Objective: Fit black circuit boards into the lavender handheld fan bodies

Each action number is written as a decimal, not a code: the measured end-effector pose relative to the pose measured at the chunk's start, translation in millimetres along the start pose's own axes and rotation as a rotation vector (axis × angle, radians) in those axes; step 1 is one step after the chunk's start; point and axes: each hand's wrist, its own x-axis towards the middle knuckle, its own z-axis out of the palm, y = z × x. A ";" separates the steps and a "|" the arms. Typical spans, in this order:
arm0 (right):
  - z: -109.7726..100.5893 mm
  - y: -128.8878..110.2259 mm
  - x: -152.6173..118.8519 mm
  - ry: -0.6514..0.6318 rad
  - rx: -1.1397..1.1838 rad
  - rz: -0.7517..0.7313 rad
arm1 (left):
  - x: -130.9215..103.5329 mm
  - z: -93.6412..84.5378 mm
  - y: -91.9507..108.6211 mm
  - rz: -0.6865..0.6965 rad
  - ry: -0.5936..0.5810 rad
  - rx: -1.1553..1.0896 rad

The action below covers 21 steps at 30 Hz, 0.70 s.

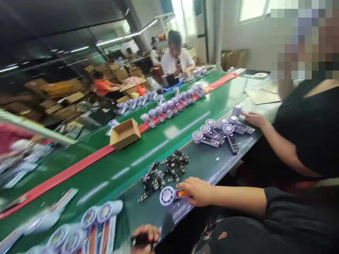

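Note:
My right hand is closed around the handle of a lilac handheld fan. The fan's round head points left, and an orange strip shows along its open handle. Low in the view, my left hand is blurred, with curled fingers around a small black piece whose kind I cannot make out. Just beyond the fan lies a loose pile of black circuit boards. Lilac fans with orange strips in their handles are heaped to the left of my left hand.
Past my right hand, several fans with dark boards in their handles lie on the table, where a co-worker's hand touches one. A green belt with a red strip carries a cardboard box and a row of fans. Another person sits across.

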 end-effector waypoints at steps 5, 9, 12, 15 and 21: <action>-4.3 -0.2 5.0 0.065 0.086 -0.043 | -36.1 25.9 52.4 -0.337 0.262 -0.130; -7.2 1.9 18.7 -0.061 0.119 -0.077 | -9.6 42.1 72.0 -0.445 0.308 -0.120; -5.0 1.1 25.6 -0.129 0.195 -0.020 | 0.4 51.0 70.7 -0.474 0.333 -0.108; 2.5 1.0 22.8 -0.078 0.331 0.062 | -0.4 57.5 67.4 -0.510 0.355 -0.137; 12.3 3.9 15.0 0.220 0.207 -0.195 | 2.2 61.8 62.4 -0.604 0.340 -0.250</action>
